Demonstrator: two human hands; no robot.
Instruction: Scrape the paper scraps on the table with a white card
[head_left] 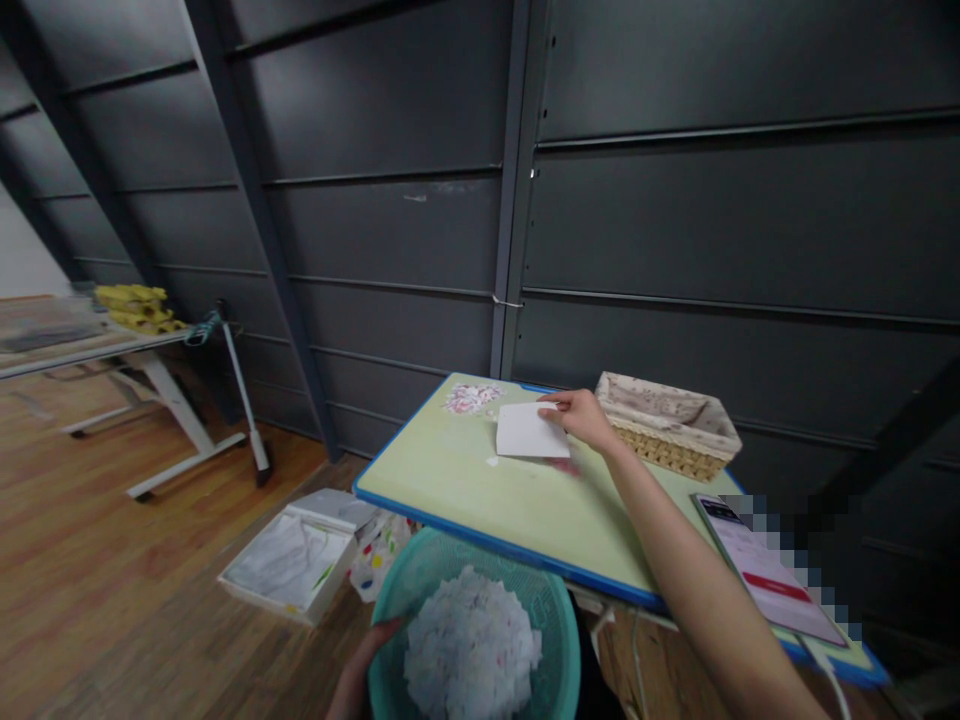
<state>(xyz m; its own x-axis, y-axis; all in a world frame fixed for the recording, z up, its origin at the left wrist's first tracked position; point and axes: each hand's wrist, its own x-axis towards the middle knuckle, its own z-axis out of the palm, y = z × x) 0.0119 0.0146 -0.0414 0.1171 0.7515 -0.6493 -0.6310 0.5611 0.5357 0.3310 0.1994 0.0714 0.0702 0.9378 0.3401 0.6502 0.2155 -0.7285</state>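
Note:
My right hand [577,418] pinches a white paper card [531,432] by its right upper edge, just over the pale green tabletop [442,480]. Something reddish and blurred shows below the card's right corner. At the lower left, my left hand [367,665] grips the rim of a teal plastic basket [382,610], its thumb over the edge and the other fingers out of sight. A heap of small white paper pieces [472,640] fills much of this basket. Beyond the card lies a flat patch of colourful paper bits [475,398] on the table.
A lined wicker basket [671,455] stands at the table's back right, with a tablet-like device [765,570] and cable nearer me. On the floor at left lie an open white box [292,560] and a dotted bag [379,550]. A dark panelled wall [390,230] rises behind.

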